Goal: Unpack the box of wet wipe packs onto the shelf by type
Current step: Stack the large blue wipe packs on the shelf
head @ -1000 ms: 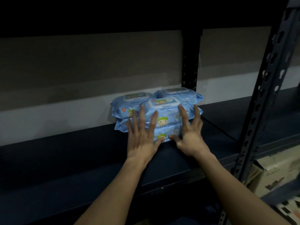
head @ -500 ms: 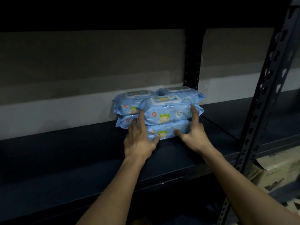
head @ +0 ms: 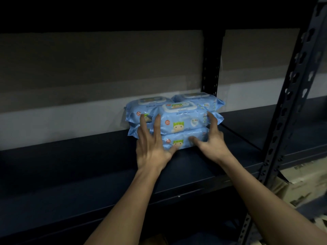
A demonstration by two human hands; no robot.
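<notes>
While squaring the front stack of wet wipe packs (head: 179, 128), press rather than grip. Two blue packs in front, one lying on the other, lids up, toward the right end of the shelf (head: 88, 167). Touching a second double stack (head: 139, 110) just behind and to the left, with one more pack top (head: 198, 99) showing behind at the right, near the rear post (head: 211, 64). All apparently one printed type, though too dim to be sure.

Left hand (head: 152, 151) released and spread flat: fingertips on the left end of the upper front pack and on the rear stack beside it, thumb against the lower pack's front face, nothing grasped. Right hand (head: 210, 142) likewise loose: forefinger up against the right end of the upper pack, thumb pushing on the lower pack's front. Remaining fingers of that hand partly hidden.

To do this well:
- Push from both ends at once and evenly, to avoid skewing the soft film bodies.
- Bear on the lower pack as much as the upper, to avoid sliding the top one off backward.
- Stop once the front faces sit flush and tight against the rear stack.
- Spare the crimped end flaps.
- Leave the long bare stretch of shelf at the left for other types.

Probably more packs to fetch from the cardboard box (head: 300, 188) low at the right, beyond the front upright (head: 293, 96).
</notes>
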